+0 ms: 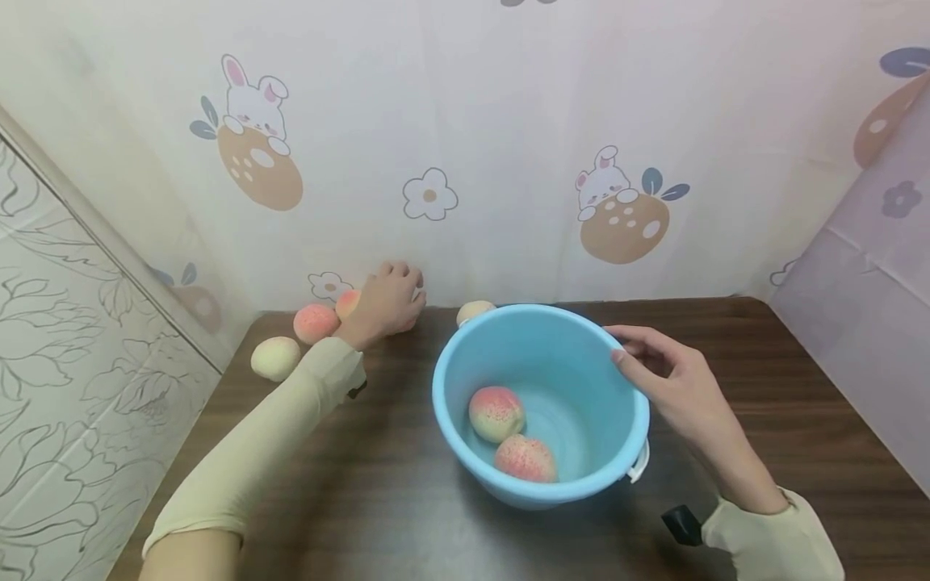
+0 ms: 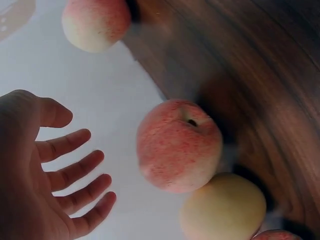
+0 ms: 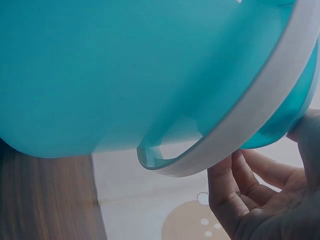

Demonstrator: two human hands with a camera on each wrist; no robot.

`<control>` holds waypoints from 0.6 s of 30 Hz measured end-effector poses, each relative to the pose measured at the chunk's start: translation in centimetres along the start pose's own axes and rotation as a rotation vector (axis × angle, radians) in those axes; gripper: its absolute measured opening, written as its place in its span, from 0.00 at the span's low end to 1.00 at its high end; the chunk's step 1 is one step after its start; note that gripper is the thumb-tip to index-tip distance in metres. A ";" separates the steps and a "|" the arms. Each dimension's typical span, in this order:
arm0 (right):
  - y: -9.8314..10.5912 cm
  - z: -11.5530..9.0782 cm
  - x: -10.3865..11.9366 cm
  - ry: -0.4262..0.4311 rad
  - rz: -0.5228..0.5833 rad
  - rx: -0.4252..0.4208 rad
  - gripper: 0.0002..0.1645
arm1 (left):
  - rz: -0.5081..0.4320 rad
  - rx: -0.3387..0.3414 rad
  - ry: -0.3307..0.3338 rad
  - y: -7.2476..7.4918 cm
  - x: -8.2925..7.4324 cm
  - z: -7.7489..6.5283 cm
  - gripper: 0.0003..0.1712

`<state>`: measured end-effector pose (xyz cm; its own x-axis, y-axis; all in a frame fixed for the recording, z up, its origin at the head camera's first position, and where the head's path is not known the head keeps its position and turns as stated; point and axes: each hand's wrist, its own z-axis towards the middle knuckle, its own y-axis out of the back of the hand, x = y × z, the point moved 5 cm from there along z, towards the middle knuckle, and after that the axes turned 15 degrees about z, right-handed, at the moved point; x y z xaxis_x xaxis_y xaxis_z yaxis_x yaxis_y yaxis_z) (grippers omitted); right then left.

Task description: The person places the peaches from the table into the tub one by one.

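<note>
In the head view, my left hand (image 1: 390, 297) is over the table's back edge, close to the patterned cloth. Its fingers are loosely bent with nothing between them, and the left wrist view shows a pink peach (image 2: 179, 146) just beyond the fingertips. My right hand (image 1: 679, 378) holds the rim of a light blue bucket (image 1: 541, 343), thumb on the inner side and fingers outside. Tilted toward me, the bucket has two blushed peaches inside, one (image 1: 497, 413) above the other (image 1: 526, 458). Its white handle (image 3: 240, 125) hangs along the side in the right wrist view.
Left of my left wrist lie a pale peach (image 1: 275, 358), a pink peach (image 1: 316, 323) and a partly hidden orange-pink one (image 1: 347, 303). Another pale peach (image 1: 475, 310) peeks out behind the bucket. Printed cloth (image 1: 494, 234) hangs behind the dark wooden table (image 1: 370, 500).
</note>
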<state>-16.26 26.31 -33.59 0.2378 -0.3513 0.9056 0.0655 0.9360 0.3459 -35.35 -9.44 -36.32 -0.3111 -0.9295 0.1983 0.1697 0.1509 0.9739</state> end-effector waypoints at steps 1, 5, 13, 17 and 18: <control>0.0 0.0 0.0 0.000 0.000 0.000 0.23 | 0.005 0.008 0.003 -0.3 0.0 0.0 0.22; 0.0 0.0 0.0 -0.001 0.001 0.001 0.23 | 0.025 0.045 0.018 -1.2 0.1 -0.2 0.25; 0.0 0.0 0.0 0.012 0.005 0.002 0.23 | 0.043 0.079 0.024 -2.4 0.4 -0.2 0.23; 0.0 -0.1 0.0 0.007 0.005 0.002 0.23 | 0.034 0.069 0.008 -2.6 0.5 -0.2 0.20; 0.0 -0.1 0.0 0.005 0.006 0.002 0.23 | 0.029 0.066 0.005 -2.6 0.5 -0.2 0.19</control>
<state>-16.16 26.34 -33.59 0.2434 -0.3456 0.9063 0.0618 0.9380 0.3412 -35.80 -10.38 -38.73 -0.3020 -0.9261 0.2262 0.1168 0.1995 0.9729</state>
